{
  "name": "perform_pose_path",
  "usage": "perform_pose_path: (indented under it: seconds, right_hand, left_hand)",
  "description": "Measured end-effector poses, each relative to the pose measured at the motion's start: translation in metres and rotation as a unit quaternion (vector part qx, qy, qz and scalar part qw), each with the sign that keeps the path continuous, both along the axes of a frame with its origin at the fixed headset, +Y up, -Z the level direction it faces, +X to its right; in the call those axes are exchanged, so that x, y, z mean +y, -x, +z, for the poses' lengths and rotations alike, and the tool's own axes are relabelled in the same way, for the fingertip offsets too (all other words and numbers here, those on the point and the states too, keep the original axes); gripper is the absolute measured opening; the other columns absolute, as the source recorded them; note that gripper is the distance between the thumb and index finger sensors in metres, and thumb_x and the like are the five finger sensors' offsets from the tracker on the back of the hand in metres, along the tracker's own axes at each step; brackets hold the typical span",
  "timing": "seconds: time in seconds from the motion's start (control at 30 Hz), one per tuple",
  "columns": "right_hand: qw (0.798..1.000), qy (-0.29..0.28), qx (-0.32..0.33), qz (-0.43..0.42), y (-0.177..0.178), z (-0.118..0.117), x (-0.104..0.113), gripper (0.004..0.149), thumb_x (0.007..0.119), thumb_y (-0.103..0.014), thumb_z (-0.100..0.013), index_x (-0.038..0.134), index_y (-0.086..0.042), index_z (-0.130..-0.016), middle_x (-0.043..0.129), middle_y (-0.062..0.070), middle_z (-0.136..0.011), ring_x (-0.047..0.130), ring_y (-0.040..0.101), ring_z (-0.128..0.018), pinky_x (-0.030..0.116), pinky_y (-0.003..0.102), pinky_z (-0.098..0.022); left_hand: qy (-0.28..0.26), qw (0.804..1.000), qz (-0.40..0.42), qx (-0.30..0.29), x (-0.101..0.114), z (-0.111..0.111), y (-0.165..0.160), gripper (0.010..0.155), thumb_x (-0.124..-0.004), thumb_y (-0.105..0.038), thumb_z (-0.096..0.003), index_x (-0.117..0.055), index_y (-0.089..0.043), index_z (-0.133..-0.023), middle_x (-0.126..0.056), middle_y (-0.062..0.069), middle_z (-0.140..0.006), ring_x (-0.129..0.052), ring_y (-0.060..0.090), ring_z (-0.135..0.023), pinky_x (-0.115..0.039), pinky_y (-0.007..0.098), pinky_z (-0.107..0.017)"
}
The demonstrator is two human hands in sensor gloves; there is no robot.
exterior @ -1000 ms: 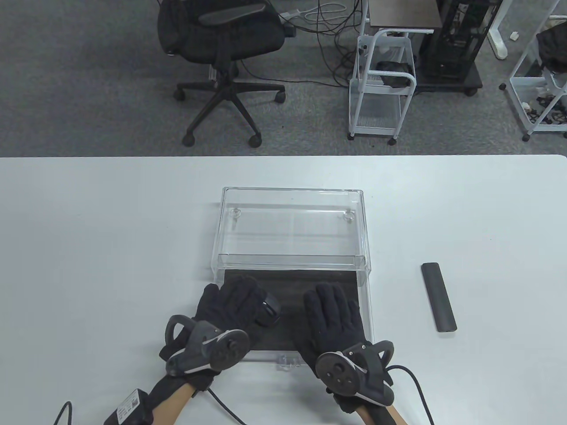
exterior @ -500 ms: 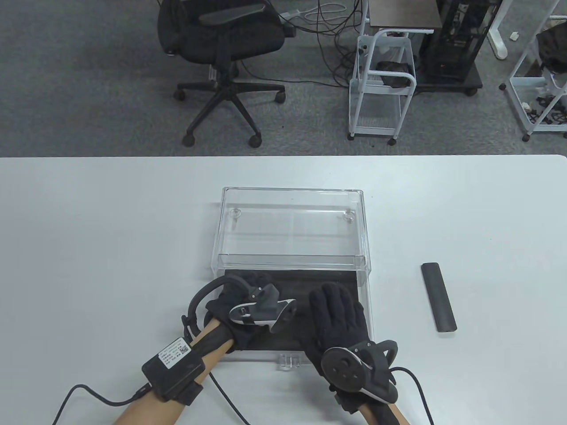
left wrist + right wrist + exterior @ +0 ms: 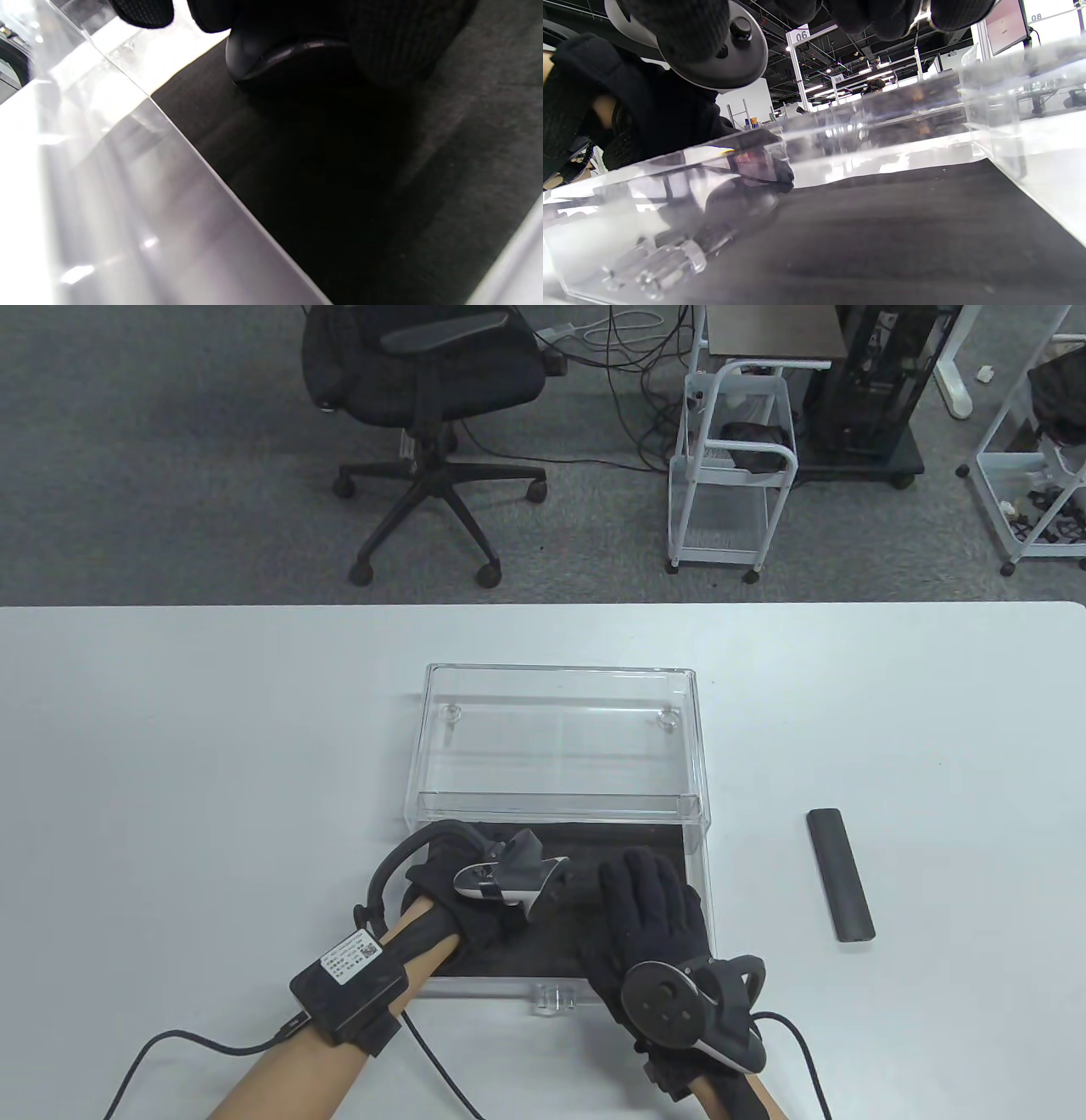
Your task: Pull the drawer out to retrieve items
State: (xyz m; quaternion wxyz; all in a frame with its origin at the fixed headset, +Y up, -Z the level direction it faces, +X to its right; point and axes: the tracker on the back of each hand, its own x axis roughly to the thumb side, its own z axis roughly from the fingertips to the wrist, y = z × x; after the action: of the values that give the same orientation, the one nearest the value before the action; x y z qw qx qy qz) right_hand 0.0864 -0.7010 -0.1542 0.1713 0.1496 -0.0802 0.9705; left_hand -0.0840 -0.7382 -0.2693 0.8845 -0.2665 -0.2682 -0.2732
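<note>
A clear acrylic drawer box (image 3: 560,729) stands mid-table. Its drawer (image 3: 709,899) is pulled out toward me and lined with a black mat (image 3: 611,840). My left hand (image 3: 437,882) is inside the drawer's left part, rolled onto its side with the tracker (image 3: 509,882) facing right. It grips a black rounded mouse (image 3: 288,59), which rests on the mat (image 3: 339,190) and also shows through the acrylic in the right wrist view (image 3: 742,199). The table view hides it. My right hand (image 3: 649,912) lies palm down over the drawer's right part, fingers extended, holding nothing.
A black flat bar (image 3: 840,874) lies on the table right of the drawer. The drawer's clear front handle (image 3: 551,999) sits between my wrists. Cables trail from both wrists. An office chair (image 3: 424,390) and white carts (image 3: 734,466) stand beyond the table's far edge.
My left hand has rolled from palm down onto its side and closed round the mouse, with its forearm swung in over the drawer front. My right hand has shifted slightly right.
</note>
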Motion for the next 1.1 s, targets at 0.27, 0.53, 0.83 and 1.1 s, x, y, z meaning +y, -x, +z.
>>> perform_pose_path:
  seconds: [0.27,0.53,0.83,1.1]
  right_hand:
    - [1.0,0.01,-0.001,0.0,0.0,-0.001,-0.002,0.088,0.069,-0.054,-0.053,0.03,-0.008,-0.117,0.035,0.027,-0.119,0.045,0.053,-0.108,0.05,0.07,-0.071]
    - [1.0,0.012,-0.006,-0.005,-0.002,-0.001,-0.003,0.088,0.068,-0.054,-0.053,0.03,-0.008,-0.117,0.035,0.027,-0.119,0.045,0.053,-0.107,0.05,0.07,-0.071]
    - [1.0,0.01,0.011,-0.01,-0.001,0.003,-0.002,0.089,0.069,-0.056,-0.053,0.031,-0.01,-0.118,0.034,0.026,-0.12,0.044,0.052,-0.108,0.049,0.071,-0.072]
    - [0.996,-0.051,0.07,0.016,0.01,0.012,0.002,0.099,0.076,-0.06,-0.047,0.026,-0.011,-0.118,0.035,0.018,-0.122,0.046,0.048,-0.111,0.05,0.071,-0.073]
  left_hand:
    - [0.002,1.0,-0.009,0.008,-0.001,-0.003,0.001,0.095,-0.087,-0.053,-0.0457,-0.029,-0.028,-0.117,-0.043,0.01,-0.125,-0.053,0.038,-0.116,-0.052,0.068,-0.08]
    - [-0.018,0.996,0.08,0.021,0.015,-0.001,0.019,0.093,-0.084,-0.06,-0.0435,-0.036,-0.025,-0.115,-0.054,0.013,-0.121,-0.064,0.04,-0.112,-0.06,0.068,-0.077]
    - [-0.151,0.964,0.215,-0.039,0.065,0.046,0.037,0.094,-0.08,-0.065,-0.0422,-0.038,-0.021,-0.114,-0.062,0.016,-0.114,-0.08,0.038,-0.1,-0.066,0.065,-0.073]
    - [-0.252,0.918,0.302,-0.058,0.083,0.1,0.032,0.092,-0.082,-0.063,-0.0434,-0.039,-0.027,-0.117,-0.055,0.015,-0.114,-0.072,0.037,-0.099,-0.06,0.068,-0.076]
